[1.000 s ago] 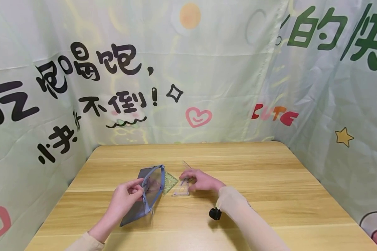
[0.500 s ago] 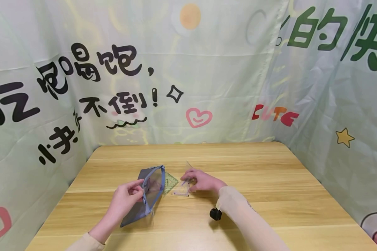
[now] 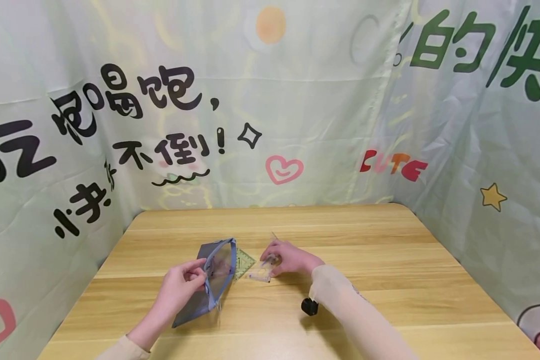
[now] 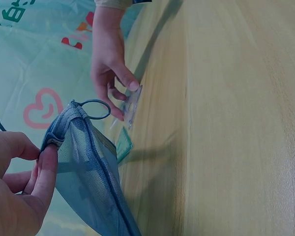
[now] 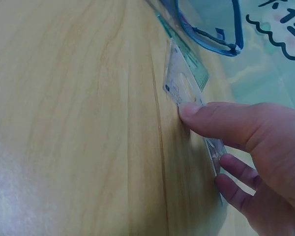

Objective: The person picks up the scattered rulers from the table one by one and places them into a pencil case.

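My left hand (image 3: 181,280) pinches the rim of a blue-grey mesh zip pouch (image 3: 193,302), whose mouth gapes toward the right. My right hand (image 3: 292,259) grips a clear plastic set square (image 5: 179,81) between the thumb and fingers; in the right wrist view it looks tilted, one edge up off the wood. A green set square (image 3: 244,263) lies between the pouch and the clear one, its left part hidden by the pouch. Through the mesh some dark marks show, too faint to identify. A pull ring (image 4: 97,109) hangs at the pouch's corner.
A wooden table (image 3: 364,240) bears everything. Printed cloth walls (image 3: 324,125) stand along its back and both sides. A small black camera (image 3: 309,306) hangs under the right wrist, just over the tabletop.
My right hand has shifted slightly right, and the clear set square's far tip has moved right with it while the piece tilts. The left hand and pouch have stayed put.
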The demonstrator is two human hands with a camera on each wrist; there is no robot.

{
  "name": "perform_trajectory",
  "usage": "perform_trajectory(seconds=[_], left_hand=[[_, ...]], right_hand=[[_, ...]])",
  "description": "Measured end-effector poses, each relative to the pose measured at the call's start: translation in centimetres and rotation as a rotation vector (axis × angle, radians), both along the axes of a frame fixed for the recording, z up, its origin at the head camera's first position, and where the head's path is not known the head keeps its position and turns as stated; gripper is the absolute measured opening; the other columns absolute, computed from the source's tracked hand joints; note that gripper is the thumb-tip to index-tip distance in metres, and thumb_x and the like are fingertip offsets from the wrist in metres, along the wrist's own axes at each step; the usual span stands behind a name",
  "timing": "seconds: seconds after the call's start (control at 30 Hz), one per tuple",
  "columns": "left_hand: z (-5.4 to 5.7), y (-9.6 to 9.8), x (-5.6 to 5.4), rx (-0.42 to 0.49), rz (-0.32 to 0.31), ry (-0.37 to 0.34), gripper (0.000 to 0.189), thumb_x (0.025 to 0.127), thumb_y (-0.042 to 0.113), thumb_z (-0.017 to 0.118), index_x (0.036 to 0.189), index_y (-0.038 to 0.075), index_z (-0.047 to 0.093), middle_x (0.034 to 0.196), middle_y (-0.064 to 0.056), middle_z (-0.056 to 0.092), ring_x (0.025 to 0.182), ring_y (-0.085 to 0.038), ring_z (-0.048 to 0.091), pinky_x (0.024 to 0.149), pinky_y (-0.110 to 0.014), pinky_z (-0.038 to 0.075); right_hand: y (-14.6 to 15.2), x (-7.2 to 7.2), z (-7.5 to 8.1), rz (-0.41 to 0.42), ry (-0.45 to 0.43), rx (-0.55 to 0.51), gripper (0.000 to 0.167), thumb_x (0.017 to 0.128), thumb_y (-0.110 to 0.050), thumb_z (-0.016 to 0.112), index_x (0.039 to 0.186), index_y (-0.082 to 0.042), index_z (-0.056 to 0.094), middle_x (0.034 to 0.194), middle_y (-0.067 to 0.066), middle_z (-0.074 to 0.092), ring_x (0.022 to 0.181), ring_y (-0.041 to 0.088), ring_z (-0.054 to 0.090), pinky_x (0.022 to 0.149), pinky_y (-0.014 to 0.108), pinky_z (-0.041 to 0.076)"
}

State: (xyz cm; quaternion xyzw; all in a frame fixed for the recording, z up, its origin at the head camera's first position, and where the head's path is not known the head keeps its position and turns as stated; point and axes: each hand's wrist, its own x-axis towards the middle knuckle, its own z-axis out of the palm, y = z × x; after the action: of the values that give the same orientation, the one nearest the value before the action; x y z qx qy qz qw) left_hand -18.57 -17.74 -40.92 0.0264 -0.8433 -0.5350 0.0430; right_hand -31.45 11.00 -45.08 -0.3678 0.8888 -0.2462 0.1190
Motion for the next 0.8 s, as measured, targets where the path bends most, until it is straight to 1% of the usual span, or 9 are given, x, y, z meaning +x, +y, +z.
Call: perform_trajectory(seconds=[0.13,0.3,0.5,0.57,0.73,0.8], left_hand=[[-0.06,-0.01,-0.06,0.0,0.001,-0.001,0.041,0.086,-0.005,0.062,0.126,-0.008,0.062,0.084,-0.009,0.066,0.068,-0.006,0.063,0.064,-0.019,0.06],[-0.05,0.01,-0.12,-0.001,0.0,-0.002,0.041,0.086,-0.005,0.062,0.127,-0.008,0.062,0.084,-0.01,0.066,0.069,-0.006,0.063,0.064,-0.019,0.06],[0.12,0.02,-0.14,-0.01,0.002,0.003,0.041,0.086,-0.005,0.062,0.127,-0.007,0.062,0.085,-0.01,0.066,0.069,-0.006,0.063,0.064,-0.018,0.06],[0.15,0.03,-0.17,-0.009,0.0,0.007,0.041,0.086,-0.005,0.062,0.127,-0.007,0.062,0.085,-0.01,0.066,0.069,-0.005,0.063,0.064,-0.018,0.06],[0.12,-0.01,-0.15,0.0,0.001,0.009,0.041,0.085,-0.006,0.061,0.126,-0.008,0.062,0.084,-0.01,0.066,0.068,-0.004,0.062,0.063,-0.018,0.06],[0.1,0.0,-0.16,0.003,0.0,0.009,0.041,0.085,-0.006,0.061,0.126,-0.009,0.062,0.084,-0.01,0.066,0.068,-0.005,0.062,0.063,-0.018,0.06]], right_hand=[[-0.04,0.14,0.43,0.015,0.026,0.024,0.043,0.081,-0.018,0.08,0.121,-0.013,0.067,0.127,0.007,0.056,0.117,0.028,0.053,0.103,0.044,0.046],[-0.03,0.12,0.48,-0.001,0.004,0.022,0.042,0.081,-0.018,0.08,0.121,-0.014,0.067,0.127,0.007,0.055,0.118,0.028,0.05,0.104,0.047,0.044],[0.0,-0.07,0.49,-0.009,0.017,0.027,0.043,0.079,-0.02,0.081,0.12,-0.016,0.068,0.127,0.006,0.057,0.119,0.027,0.049,0.107,0.049,0.041],[0.06,-0.12,0.57,-0.006,0.03,0.025,0.043,0.078,-0.019,0.082,0.119,-0.015,0.069,0.126,0.006,0.059,0.117,0.027,0.05,0.109,0.05,0.039],[0.24,-0.23,0.65,0.004,0.047,0.025,0.04,0.078,-0.02,0.082,0.116,-0.014,0.069,0.121,0.006,0.062,0.115,0.026,0.054,0.12,0.056,0.025],[0.36,-0.27,0.57,-0.002,0.049,0.023,0.039,0.079,-0.021,0.082,0.115,-0.015,0.069,0.12,0.005,0.062,0.115,0.025,0.054,0.121,0.055,0.023]])
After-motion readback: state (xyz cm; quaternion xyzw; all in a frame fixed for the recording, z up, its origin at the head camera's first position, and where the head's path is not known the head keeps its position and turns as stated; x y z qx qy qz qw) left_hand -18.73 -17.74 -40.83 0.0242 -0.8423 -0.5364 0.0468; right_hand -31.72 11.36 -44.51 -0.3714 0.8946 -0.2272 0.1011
